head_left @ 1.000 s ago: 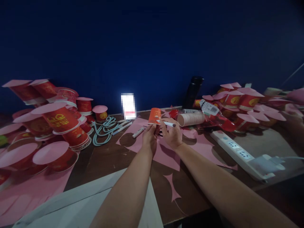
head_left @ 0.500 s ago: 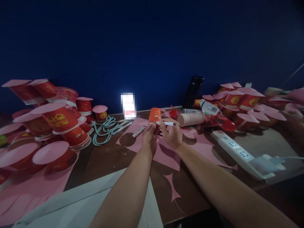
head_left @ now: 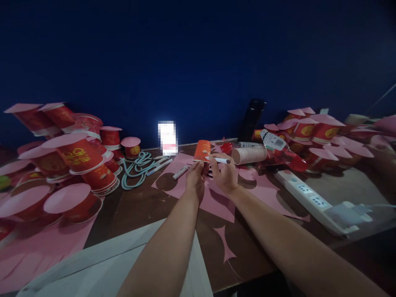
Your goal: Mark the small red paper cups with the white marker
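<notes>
Hands (head_left: 225, 176) close together at cup (head_left: 202, 149)

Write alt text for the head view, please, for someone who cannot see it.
A person's left hand holds an orange-red paper cup; the right hand holds a white marker, its tip near the cup. Cut pink paper lies below, between piles of pink-topped red cups.

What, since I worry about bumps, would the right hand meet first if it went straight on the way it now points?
Probably the orange cup held by the left hand: the white marker in the right hand points towards it, though depth leaves contact unclear.
</notes>
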Demonstrator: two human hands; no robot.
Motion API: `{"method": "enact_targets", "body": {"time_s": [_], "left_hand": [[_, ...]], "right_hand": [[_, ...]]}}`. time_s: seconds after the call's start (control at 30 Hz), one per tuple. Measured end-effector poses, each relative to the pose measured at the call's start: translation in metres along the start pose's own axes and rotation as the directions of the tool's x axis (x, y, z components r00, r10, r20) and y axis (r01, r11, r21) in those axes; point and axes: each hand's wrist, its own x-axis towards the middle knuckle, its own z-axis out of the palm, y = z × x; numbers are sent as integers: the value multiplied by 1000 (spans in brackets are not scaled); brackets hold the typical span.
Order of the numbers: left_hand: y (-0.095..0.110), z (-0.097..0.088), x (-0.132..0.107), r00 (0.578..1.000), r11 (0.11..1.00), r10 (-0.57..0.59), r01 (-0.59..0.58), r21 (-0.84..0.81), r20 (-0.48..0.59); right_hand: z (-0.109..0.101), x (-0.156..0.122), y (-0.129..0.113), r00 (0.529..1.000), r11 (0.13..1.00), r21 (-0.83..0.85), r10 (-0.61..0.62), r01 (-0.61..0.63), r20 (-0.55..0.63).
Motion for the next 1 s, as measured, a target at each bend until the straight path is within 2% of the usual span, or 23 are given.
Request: {"method": "enact_targets", "body": {"time_s": [0.4,0.6,0.8,1.0], "left_hand": [[2,-1,1,999,999,-13,11,-39,-48],[1,-1,0,1000,999,0,0,-47,-7],[4,3,-4,1000,1000,-21,21,-11,-1],[4,2,-3,1000,1000,-8,8,-22,-8]], "right_hand": [[3,-2,3,1000,1000,3,26,-26,0],[2,-1,1,1000,1000,23,9,-9,1],[1,0,1,1000,999,35,17,-16,-26],[1,-1,1,1000,999,44,2,-3,1]]}}
